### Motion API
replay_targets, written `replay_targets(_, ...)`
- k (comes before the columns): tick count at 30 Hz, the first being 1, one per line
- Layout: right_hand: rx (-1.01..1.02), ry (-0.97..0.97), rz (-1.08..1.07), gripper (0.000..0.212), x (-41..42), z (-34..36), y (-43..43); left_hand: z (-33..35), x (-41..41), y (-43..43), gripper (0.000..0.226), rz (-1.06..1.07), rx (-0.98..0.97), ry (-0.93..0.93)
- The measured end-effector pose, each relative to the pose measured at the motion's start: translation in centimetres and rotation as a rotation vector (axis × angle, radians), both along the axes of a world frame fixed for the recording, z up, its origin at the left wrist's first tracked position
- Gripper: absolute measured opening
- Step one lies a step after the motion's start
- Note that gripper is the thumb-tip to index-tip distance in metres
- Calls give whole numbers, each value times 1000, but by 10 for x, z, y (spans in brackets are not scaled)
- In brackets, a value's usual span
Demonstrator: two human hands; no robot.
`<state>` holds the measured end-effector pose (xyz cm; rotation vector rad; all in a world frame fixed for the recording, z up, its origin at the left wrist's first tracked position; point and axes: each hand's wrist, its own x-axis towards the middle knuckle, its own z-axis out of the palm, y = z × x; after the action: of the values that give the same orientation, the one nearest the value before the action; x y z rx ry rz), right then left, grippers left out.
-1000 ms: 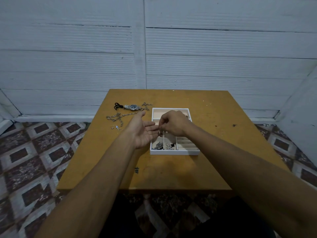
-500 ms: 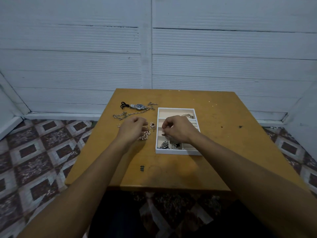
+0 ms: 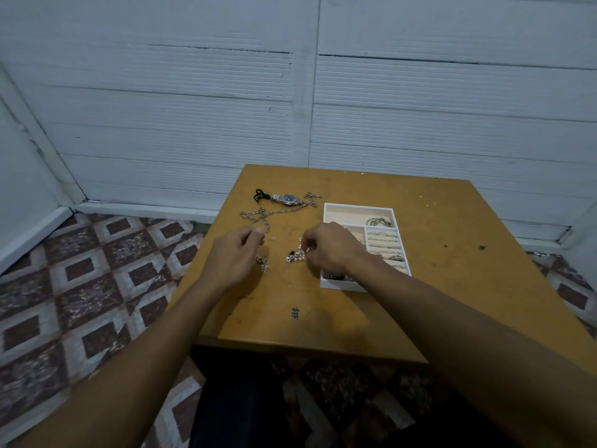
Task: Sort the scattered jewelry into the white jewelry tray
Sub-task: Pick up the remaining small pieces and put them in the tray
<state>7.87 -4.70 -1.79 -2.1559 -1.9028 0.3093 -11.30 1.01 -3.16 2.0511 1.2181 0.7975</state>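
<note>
Right hand [image 3: 326,250]: fingers curled, pinching the beaded strand [image 3: 298,255] just left of the white jewelry tray [image 3: 358,206].
Left hand [image 3: 232,257]: fingers curled inward, low over the tabletop [image 3: 436,221]; any grasp cannot be told.
Tray: right of the tabletop's centre.
Loose pieces: watch [image 3: 287,199] and chain [image 3: 258,215], toward the far left corner.

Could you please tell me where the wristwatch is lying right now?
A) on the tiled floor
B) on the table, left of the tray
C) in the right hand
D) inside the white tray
B: the wristwatch lies on the table, left of the tray by its far corner; the right hand pinches a beaded bracelet instead.
</note>
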Motion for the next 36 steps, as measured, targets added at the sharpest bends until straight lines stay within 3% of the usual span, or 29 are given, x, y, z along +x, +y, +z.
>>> replay_targets(5,-30,-195,27,18,-7,-7,7,-6,-13,-1,47,-34,44,52)
replay_targets(13,-95,-231,49,16,-17,-8,12,-10,-25,-1,50,-43,70,62)
replay_targets(17,-157,-342,104,21,-18,-9,12,-9,-23,-1,48,-43,73,67)
replay_targets(27,-81,146,67,10,-6,12,6,-8,-8,-7,42,-55,22,-16)
replay_targets(36,-14,309,41,5,0,23,6,-4,2,-14,39,-48,-58,-102)
